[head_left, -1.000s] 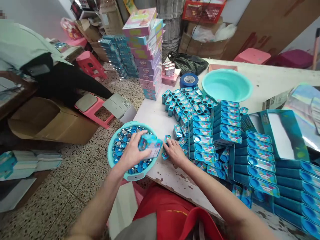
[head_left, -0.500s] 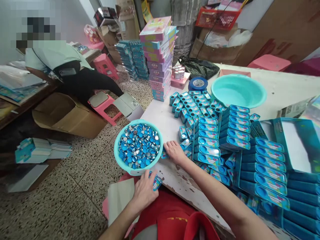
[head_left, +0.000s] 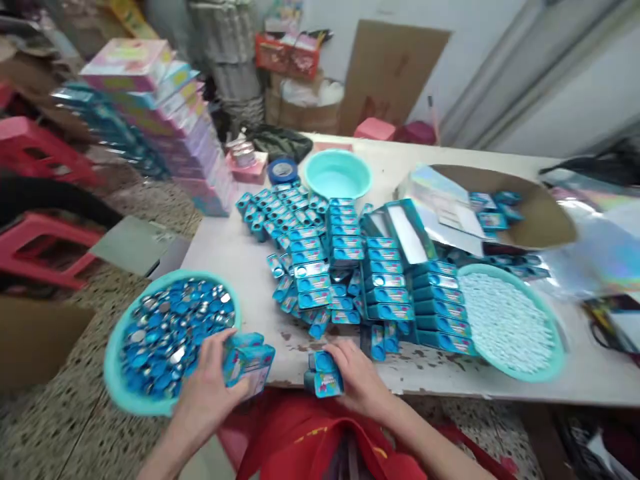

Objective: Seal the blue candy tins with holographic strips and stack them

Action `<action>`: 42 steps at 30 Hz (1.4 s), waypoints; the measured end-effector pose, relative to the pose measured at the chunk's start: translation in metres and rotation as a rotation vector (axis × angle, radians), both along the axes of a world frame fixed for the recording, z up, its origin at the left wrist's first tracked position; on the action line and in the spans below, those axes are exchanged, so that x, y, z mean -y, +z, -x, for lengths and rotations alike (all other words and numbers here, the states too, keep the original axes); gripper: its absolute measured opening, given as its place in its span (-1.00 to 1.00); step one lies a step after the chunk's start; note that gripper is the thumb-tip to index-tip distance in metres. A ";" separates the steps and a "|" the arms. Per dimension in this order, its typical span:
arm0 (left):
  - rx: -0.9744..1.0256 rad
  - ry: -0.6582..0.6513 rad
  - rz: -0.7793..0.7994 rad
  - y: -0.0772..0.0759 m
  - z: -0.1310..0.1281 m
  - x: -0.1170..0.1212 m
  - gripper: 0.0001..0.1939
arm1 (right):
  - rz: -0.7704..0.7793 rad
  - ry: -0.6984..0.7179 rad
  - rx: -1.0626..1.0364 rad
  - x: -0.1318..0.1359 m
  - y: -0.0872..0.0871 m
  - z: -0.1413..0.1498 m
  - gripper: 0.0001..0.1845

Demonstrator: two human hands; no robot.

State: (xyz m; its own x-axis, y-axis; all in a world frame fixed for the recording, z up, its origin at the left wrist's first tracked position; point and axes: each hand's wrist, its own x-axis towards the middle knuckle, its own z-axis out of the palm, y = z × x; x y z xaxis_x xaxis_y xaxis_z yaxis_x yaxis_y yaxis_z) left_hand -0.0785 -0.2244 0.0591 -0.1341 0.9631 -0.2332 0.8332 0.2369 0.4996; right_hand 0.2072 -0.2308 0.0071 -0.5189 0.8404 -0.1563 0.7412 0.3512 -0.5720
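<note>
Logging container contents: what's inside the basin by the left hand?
Round blue and silver caps, heaped in the basin; anything beneath the top ones, including its bottom, is covered.

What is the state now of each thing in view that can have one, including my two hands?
Left hand: holding blue tins.
Right hand: holding other blue tins.
Left basin: upright, with many loose caps.
Right basin: upright, filled with small white pieces.
Back basin: upright.
Cardboard box: open, blue packs inside.
Blue tape roll: lying flat.
</note>
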 end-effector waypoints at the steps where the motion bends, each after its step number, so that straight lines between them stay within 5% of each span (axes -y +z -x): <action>1: 0.034 -0.018 -0.058 0.014 -0.001 -0.014 -0.37 | 0.002 -0.062 -0.020 0.003 0.008 -0.010 -0.40; 4: 0.128 -0.149 -0.180 0.062 -0.027 -0.068 -0.33 | -0.024 -0.217 -0.089 0.014 0.030 -0.042 -0.41; 7: 0.206 -0.341 -0.273 0.103 -0.084 -0.127 -0.30 | -0.104 -0.343 -0.144 0.027 0.041 -0.071 -0.43; 11: 0.229 -0.527 -0.359 0.124 -0.161 -0.170 -0.29 | -0.189 -0.426 -0.143 0.039 0.036 -0.092 -0.44; 14: 0.259 -0.714 -0.286 0.116 -0.190 -0.157 -0.29 | -0.140 -0.357 -0.101 0.034 0.023 -0.085 -0.39; 17: 0.234 -0.856 -0.092 0.101 -0.190 -0.119 -0.34 | -0.005 -0.228 -0.010 0.017 0.001 -0.063 -0.40; 23: -0.018 -0.665 0.152 0.074 -0.139 -0.049 -0.51 | 0.028 -0.131 0.155 0.000 -0.042 -0.026 -0.31; 26: -0.105 -0.519 0.182 0.055 -0.107 -0.031 -0.52 | -0.118 -0.135 0.046 -0.005 -0.026 -0.046 -0.21; 28: -0.127 -0.433 0.175 0.040 -0.092 -0.024 -0.48 | -0.287 -0.142 -0.093 -0.026 0.003 -0.081 -0.42; 31: -0.115 -0.344 0.147 0.023 -0.082 -0.019 -0.46 | -0.487 -0.496 -0.036 -0.098 0.052 -0.152 -0.65; 33: -0.095 -0.297 0.134 0.016 -0.083 -0.016 -0.46 | -0.385 -0.788 0.227 -0.159 0.070 -0.196 -0.55; 37: -0.028 -0.186 0.115 0.007 -0.091 -0.010 -0.44 | -0.092 -0.745 0.356 -0.248 0.055 -0.236 -0.76; 42: 0.024 -0.088 0.102 0.004 -0.089 0.002 -0.41 | -0.082 -0.688 0.387 -0.263 0.029 -0.228 -0.83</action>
State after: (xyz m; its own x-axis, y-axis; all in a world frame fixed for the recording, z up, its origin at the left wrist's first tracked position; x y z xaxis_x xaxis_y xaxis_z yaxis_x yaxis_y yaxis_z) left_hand 0.0104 -0.2268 0.0630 -0.0431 0.9420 -0.3327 0.8409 0.2140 0.4971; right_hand 0.4351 0.0318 0.0364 0.1998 0.9693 -0.1434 0.9481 -0.2282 -0.2214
